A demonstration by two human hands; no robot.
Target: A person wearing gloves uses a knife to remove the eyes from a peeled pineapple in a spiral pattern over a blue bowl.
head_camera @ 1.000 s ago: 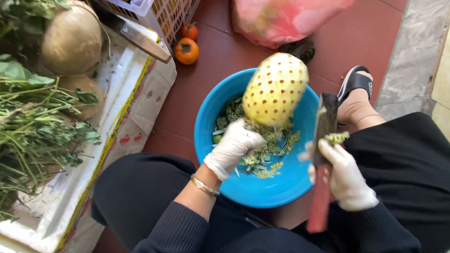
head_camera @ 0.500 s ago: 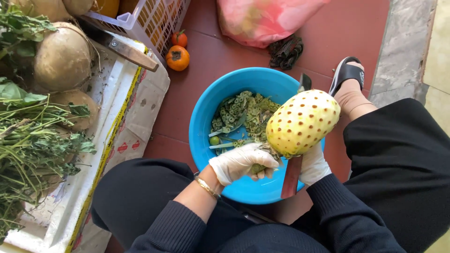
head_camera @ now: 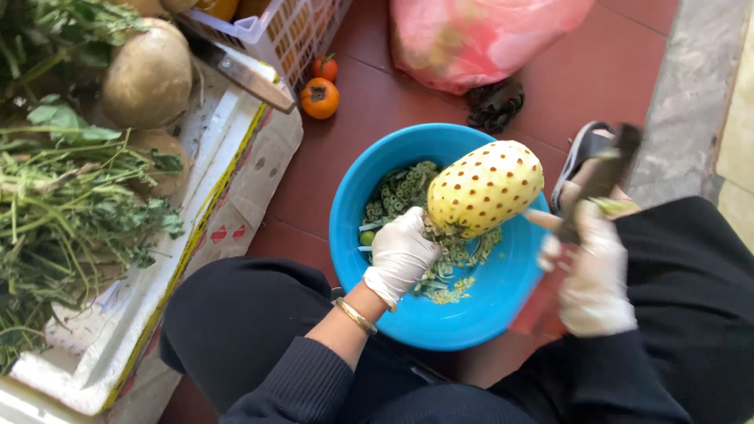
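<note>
My left hand (head_camera: 400, 255), in a white glove, grips the stem end of a peeled yellow pineapple (head_camera: 485, 187) dotted with brown eyes. It holds the fruit tilted over a blue plastic basin (head_camera: 479, 314) that has green peel strips in it. My right hand (head_camera: 595, 275), also gloved, holds a dark knife (head_camera: 605, 177) with a red handle to the right of the fruit. The blade points up and carries a scrap of green peel; it is blurred by motion.
A white foam box (head_camera: 141, 290) at left holds leafy greens (head_camera: 63, 204) and round brown roots (head_camera: 149, 74). A white crate (head_camera: 287, 31), two orange-red fruits (head_camera: 320, 98) and a pink plastic bag (head_camera: 487, 35) lie beyond the basin. My sandalled foot (head_camera: 585, 153) is at right.
The pineapple swung from upright to the right, then back over the basin's middle. My right hand came out from behind the fruit and lifted the knife up to the right.
</note>
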